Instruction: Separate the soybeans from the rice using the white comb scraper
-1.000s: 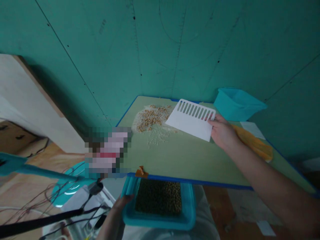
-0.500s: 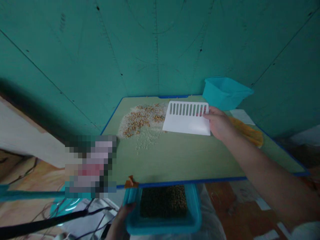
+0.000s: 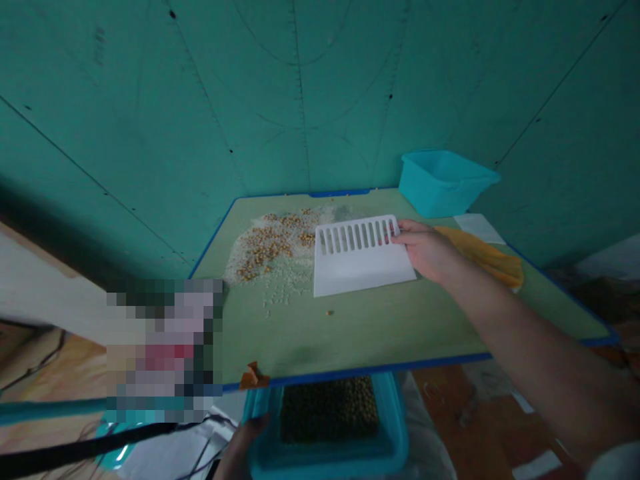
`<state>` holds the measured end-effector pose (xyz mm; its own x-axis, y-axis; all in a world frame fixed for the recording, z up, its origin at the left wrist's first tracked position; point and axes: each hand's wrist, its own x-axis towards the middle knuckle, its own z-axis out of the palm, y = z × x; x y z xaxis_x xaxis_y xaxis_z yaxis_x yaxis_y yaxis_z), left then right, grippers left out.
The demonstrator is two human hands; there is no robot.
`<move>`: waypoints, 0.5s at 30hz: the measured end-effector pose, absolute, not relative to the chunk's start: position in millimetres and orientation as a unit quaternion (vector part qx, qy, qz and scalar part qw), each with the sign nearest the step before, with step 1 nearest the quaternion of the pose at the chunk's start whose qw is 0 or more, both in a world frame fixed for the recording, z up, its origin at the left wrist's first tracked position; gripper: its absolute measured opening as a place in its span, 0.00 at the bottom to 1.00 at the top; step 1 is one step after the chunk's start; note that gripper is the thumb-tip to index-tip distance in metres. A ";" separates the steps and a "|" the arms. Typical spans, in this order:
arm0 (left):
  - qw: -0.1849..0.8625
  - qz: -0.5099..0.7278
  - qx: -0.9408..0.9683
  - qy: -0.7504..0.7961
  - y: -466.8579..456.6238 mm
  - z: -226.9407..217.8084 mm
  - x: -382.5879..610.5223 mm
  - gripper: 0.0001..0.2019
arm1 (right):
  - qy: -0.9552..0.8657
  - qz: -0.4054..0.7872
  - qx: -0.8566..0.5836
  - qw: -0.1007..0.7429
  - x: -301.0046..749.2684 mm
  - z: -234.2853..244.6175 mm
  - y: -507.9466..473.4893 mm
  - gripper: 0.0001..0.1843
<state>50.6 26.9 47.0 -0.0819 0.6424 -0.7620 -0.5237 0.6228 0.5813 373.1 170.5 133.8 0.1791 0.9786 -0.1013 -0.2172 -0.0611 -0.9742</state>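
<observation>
My right hand [image 3: 425,250] grips the right end of a white slotted scraper [image 3: 357,257] standing on the green table [image 3: 360,327]. Just left of the scraper lies a pile of yellow beans and small white grains [image 3: 270,247]. One stray bean [image 3: 329,312] sits in front of the scraper. My left hand [image 3: 245,437] holds the left rim of a teal tray [image 3: 327,453] below the table's front edge. The tray holds several dark beans.
A teal tub [image 3: 445,180] stands at the table's back right corner, with a yellow cloth [image 3: 485,257] and a white slip [image 3: 477,227] beside it. Green wall panels rise behind. An orange scrap [image 3: 253,377] sits on the front edge. Cables hang at lower left.
The scraper has swung and slid leftward and nearer, toward the grain pile's right edge. A single bean now lies in front of it. The camera view shifted; the tray stays under the table edge.
</observation>
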 end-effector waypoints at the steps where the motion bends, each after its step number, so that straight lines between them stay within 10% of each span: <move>1: 0.678 0.427 0.051 0.596 26.5 45.8 50.5 0.13 | -0.371 0.537 -0.509 0.561 372.2 134.5 169.5 0.12; 15: 0.694 0.427 0.041 0.578 24.7 52.5 69.5 0.19 | -0.492 0.713 -0.408 0.288 357.6 142.2 140.1 0.18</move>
<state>69.5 24.7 52.5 -0.0321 0.6401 -0.7676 -0.5457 0.6322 0.5500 357.6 140.1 142.2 -0.5010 0.8119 -0.2998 -0.0091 -0.3513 -0.9362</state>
